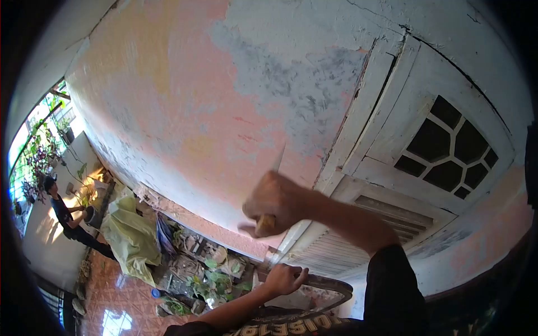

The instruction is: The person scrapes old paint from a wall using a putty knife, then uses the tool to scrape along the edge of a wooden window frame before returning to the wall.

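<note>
My right hand's (276,200) grip wraps a scraper (266,224), blade (279,158) up before the pink wall (213,162) near the door (386,183); I cannot tell whether my left hand (284,279), beside a curved rail (348,289), pinches anything.

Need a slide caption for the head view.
Right hand grips a bladed tool before a patchy, peeling wall beside a white louvered door.

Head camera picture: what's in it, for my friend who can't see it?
A person's right hand holds a thin-bladed tool before a patchy pink and grey wall. The left hand is lower, near a curved rail. A white door is at right, another person at far left.
</note>
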`<state>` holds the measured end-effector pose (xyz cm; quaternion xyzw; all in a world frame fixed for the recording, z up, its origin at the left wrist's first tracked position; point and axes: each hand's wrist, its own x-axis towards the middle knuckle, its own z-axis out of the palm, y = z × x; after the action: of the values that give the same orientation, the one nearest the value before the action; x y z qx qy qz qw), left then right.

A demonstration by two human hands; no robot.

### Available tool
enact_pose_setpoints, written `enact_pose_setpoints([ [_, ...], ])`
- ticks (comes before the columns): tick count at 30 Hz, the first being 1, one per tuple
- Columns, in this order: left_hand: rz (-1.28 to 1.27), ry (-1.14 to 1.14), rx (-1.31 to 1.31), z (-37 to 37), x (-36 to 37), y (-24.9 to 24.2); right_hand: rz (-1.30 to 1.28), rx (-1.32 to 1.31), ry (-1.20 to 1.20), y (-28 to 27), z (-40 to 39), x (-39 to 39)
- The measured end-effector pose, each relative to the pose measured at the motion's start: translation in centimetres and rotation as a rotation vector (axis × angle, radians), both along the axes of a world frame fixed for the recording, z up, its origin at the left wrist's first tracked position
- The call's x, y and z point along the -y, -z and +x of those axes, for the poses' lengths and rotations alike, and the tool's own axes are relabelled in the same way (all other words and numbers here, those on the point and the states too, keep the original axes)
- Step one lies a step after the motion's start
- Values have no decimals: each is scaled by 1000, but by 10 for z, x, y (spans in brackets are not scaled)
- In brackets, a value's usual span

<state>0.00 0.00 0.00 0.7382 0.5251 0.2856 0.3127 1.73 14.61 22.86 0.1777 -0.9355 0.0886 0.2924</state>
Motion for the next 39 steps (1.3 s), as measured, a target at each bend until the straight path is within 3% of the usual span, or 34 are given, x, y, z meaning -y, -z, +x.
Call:
enact_pose_setpoints([
  [3, 25, 10, 107, 16, 8, -4, -454, 270, -188, 41, 18, 35],
  [5, -187, 33, 278, 10, 7, -7, -656, 276, -249, 78, 20, 54],
  [6, -227, 100, 294, 11, 0, 28, -685, 284, -217, 102, 21, 60],
  [7, -224, 95, 293, 14, 2, 24, -704, 304, -185, 120, 26, 61],
  [9, 193, -40, 336, 15, 8, 11, -787, 405, -119, 131, 30, 66],
  [10, -61, 43, 229, 9, 6, 8, -798, 523, 15, 132, 32, 66],
  [11, -66, 41, 231, 10, 7, 14, -808, 642, 148, 135, 32, 68],
  [13, 226, 57, 360, 14, 3, 37, -755, 641, 193, 145, 32, 74],
  [15, 237, 108, 336, 11, 0, 58, -711, 637, 230, 158, 29, 75],
  [17, 243, 160, 311, 12, 5, 72, -509, 268, 6, 177, 26, 71],
  [18, 214, 104, 310, 14, 7, 66, -431, 320, -2, 177, 28, 66],
  [23, 21, 13, 180, 8, 10, 37, -617, 422, 93, 171, 33, 62],
  [26, 52, 5, 317, 5, 11, 45, -705, 422, 35, 166, 32, 61],
  [29, 119, -125, 345, 4, 19, 62, -520, 404, 38, 150, 35, 60],
  [33, 329, -499, 323, -2, 22, 68, -314, 400, 177, 135, 44, 63],
  [39, 185, -612, 759, -15, -1, 57, -283, 302, 161, 125, 59, 72],
])
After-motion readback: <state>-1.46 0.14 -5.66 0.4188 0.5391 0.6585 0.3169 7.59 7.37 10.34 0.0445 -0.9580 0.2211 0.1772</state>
